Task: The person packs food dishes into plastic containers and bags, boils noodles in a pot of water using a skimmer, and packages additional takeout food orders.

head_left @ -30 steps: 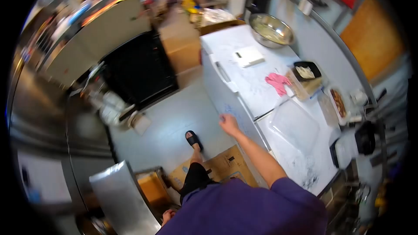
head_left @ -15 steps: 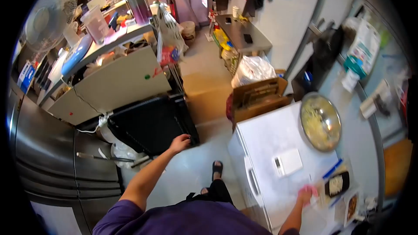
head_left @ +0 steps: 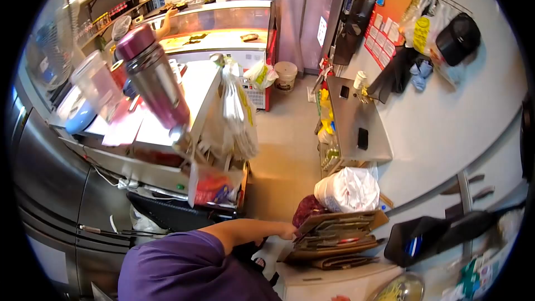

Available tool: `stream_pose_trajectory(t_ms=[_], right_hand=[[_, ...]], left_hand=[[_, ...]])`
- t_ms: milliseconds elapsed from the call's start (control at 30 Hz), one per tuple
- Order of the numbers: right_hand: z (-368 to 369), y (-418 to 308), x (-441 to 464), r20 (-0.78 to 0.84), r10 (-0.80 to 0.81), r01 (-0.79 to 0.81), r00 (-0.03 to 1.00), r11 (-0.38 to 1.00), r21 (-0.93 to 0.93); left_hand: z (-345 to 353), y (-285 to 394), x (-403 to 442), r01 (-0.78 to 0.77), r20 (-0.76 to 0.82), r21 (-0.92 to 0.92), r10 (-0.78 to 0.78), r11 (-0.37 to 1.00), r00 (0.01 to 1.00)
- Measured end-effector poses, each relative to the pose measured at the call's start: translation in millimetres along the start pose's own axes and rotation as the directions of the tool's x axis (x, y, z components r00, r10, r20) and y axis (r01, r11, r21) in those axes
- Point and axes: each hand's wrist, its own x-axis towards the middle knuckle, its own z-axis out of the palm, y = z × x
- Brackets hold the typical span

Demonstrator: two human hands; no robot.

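My left hand (head_left: pixel 289 231) reaches forward to the left edge of a cardboard box (head_left: pixel 312 239) packed with flattened cardboard. It overlaps the edge, but its fingers are too small and blurred to show a grip. A dark red mesh sack (head_left: pixel 310 209) lies just beyond the hand. My right hand is out of view; only a bit of something pink (head_left: pixel 340 298) shows at the bottom edge, above the white lid (head_left: pixel 315 290). To its right sits a metal bowl (head_left: pixel 409 290) with pale yellow-green shreds, cut off by the frame.
A large white bag (head_left: pixel 351 189) stands behind the box. Further on, a steel table (head_left: pixel 356 117) holds two phones. At left, a counter (head_left: pixel 195 83) carries a tumbler (head_left: pixel 153 78), with plastic bags (head_left: pixel 237 111) hanging from its end. Another person's arm (head_left: pixel 165 25) shows by the display case (head_left: pixel 223 28).
My view has swung up and forward, so the scale and black tray have left it. My left hand has moved from beside the black panel to the cardboard box. My right hand has left view.
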Motion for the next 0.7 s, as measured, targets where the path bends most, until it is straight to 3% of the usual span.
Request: stream_pose_trajectory(t_ms=[33,67,100,133,167,200,267,333,367,433,500,567,633,700], right_hand=[[48,-44,33,-0.014,0.087,-0.087,0.996,0.996,-0.036],[72,-40,74,0.098,-0.062,0.082,0.993,0.972,-0.22],[116,-79,104,0.107,-0.146,0.164,0.983,0.969,-0.187],[145,-56,152,0.135,-0.076,0.081,0.988,0.996,-0.032],[175,-88,179,0.2,-0.097,0.11,0.975,0.993,-0.052],[199,-110,209,0.294,-0.201,0.26,0.934,0.949,-0.178],[259,-160,264,0.231,-0.181,0.175,0.956,0.984,0.044],[300,-171,330,0.305,-0.234,0.287,0.923,0.948,-0.142],[323,-203,349,0.302,-0.16,0.171,0.94,0.985,-0.013],[365,-215,424,0.403,-0.219,0.206,0.888,0.976,0.077],[405,-266,470,0.562,-0.262,0.324,0.784,0.946,-0.012],[455,-259,539,0.638,-0.378,0.527,0.671,0.849,-0.051],[504,-298,591,0.762,-0.071,0.22,0.644,0.971,-0.096],[546,-327,643,0.846,-0.145,0.382,0.514,0.921,-0.074]], left_hand=[[-18,-7,26,-0.001,-0.004,-0.011,0.001,1.0,1.0],[-37,-19,58,0.003,0.086,0.05,-0.007,0.999,0.996],[-70,-29,81,-0.004,0.156,0.116,-0.014,0.993,0.988],[-114,-38,87,0.024,-0.024,0.144,-0.021,0.989,0.999],[-138,-28,86,0.055,-0.189,0.136,-0.029,0.989,0.981],[-172,-24,87,0.049,-0.146,0.164,-0.025,0.985,0.989],[-236,-32,107,0.181,-0.124,0.109,-0.167,0.977,0.978],[-259,-61,135,0.228,-0.224,0.054,-0.211,0.972,0.952],[-284,-75,148,0.253,-0.312,0.018,-0.235,0.967,0.921],[-336,-130,147,0.235,-0.366,-0.034,-0.231,0.971,0.901],[-346,-190,180,0.303,-0.448,-0.411,-0.481,0.859,0.754],[-411,-223,118,0.407,-0.256,-0.594,-0.642,0.694,0.722],[-395,-314,183,0.337,-0.286,-0.813,-0.831,0.474,0.477],[-432,-340,171,0.242,-0.283,-0.887,-0.877,0.393,0.389]])
